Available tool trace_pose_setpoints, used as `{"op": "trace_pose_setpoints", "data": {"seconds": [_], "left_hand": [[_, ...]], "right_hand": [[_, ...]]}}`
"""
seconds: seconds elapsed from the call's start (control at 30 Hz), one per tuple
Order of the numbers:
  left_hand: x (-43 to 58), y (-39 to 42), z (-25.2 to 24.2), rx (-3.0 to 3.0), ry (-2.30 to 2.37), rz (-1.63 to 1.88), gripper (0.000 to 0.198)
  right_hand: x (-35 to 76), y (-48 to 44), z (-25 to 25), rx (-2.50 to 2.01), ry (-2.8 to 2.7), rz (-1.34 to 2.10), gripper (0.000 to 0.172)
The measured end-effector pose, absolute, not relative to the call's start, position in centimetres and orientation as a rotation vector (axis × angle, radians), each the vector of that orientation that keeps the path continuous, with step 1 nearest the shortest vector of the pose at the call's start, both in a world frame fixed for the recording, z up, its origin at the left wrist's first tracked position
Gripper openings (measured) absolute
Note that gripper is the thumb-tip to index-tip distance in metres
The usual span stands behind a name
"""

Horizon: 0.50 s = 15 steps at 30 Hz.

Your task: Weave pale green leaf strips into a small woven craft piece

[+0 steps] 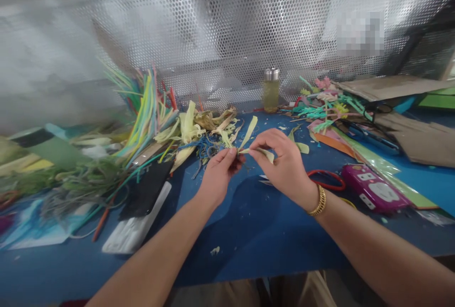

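Observation:
Both hands meet over the middle of the blue table, a pale green strip of husk (250, 130) between them. My left hand (221, 170) pinches its lower end, where a small bunch of thin bits shows at the fingertips. With thumb and forefinger closed, my right hand (280, 160) grips the strip just beside the left fingertips; part of it sticks out under the fingers. A gold bracelet (321, 200) is on the right wrist. Behind the left hand lies a heap of pale husks (188, 127) with blue wires (201, 145) in front.
Scissors with red handles (329, 180) lie by the right wrist, beside a purple box (373, 191). A black phone (147, 191), coloured stems (145, 108) and greenery are at left. A bottle (271, 90) stands at the back; cardboard (423, 136) lies right.

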State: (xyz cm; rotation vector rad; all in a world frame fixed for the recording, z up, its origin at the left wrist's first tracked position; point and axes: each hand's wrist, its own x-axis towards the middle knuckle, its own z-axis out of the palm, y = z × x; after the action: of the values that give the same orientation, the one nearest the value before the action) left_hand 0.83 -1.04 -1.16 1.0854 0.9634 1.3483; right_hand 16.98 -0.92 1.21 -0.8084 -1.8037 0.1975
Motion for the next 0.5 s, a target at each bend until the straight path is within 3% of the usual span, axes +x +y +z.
{"op": "trace_pose_setpoints", "data": {"seconds": [0.23,0.5], "left_hand": [[0.19,-0.55,-1.04,1.324,1.143,1.330,0.024],[-0.20,-0.30,-0.71,1.446,1.319,1.302,0.021]], "right_hand": [[17.76,-0.52,1.23,-1.140,-2.149,-0.218,0.014],[17.57,-0.84,1.39,-1.265,-2.195,-0.292,0.013]]}}
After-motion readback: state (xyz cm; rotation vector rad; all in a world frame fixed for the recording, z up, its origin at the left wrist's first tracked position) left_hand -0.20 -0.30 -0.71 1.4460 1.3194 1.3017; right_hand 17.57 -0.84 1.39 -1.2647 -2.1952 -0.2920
